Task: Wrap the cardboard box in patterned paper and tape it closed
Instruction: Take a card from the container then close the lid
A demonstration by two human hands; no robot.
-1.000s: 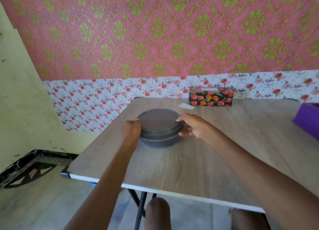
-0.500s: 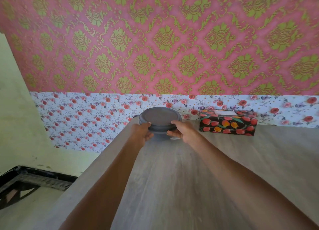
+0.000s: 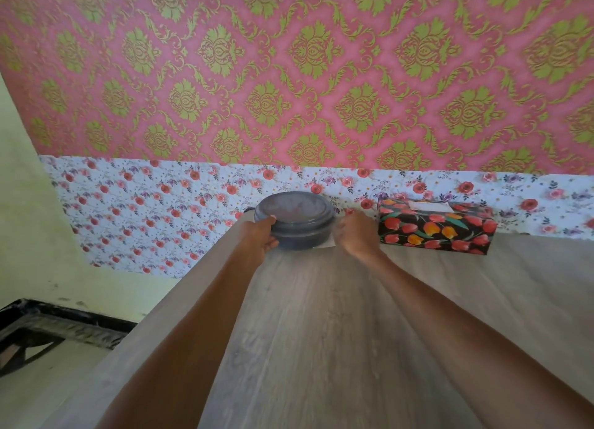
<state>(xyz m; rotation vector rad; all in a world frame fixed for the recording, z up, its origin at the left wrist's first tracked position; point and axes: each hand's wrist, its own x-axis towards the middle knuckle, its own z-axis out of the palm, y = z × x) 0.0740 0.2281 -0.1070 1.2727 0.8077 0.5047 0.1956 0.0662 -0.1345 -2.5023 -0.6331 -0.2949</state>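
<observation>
Head view: a round grey bowl (image 3: 299, 235) with a lid (image 3: 294, 207) sits at the far edge of the tabletop (image 3: 321, 332), toward its far left corner. The left hand (image 3: 258, 239) grips the bowl's left side, thumb laid on the rim of the lid and fingers curled round the wall below. The right hand (image 3: 358, 235) is just beside the bowl's right side, back to the camera, fingers loosely bent and holding nothing; whether the fingertips touch the bowl cannot be told through the blur. A white scrap (image 3: 326, 244) pokes out from under the bowl's right side. The box (image 3: 434, 229), covered in black paper with red and orange tulips, lies flat along the far edge, just right of the right hand and apart from the bowl, its long side facing the camera. A white slip (image 3: 430, 206) lies on its top. Behind the far edge rises a wall (image 3: 289, 74), pink and green above, small flowers below
</observation>
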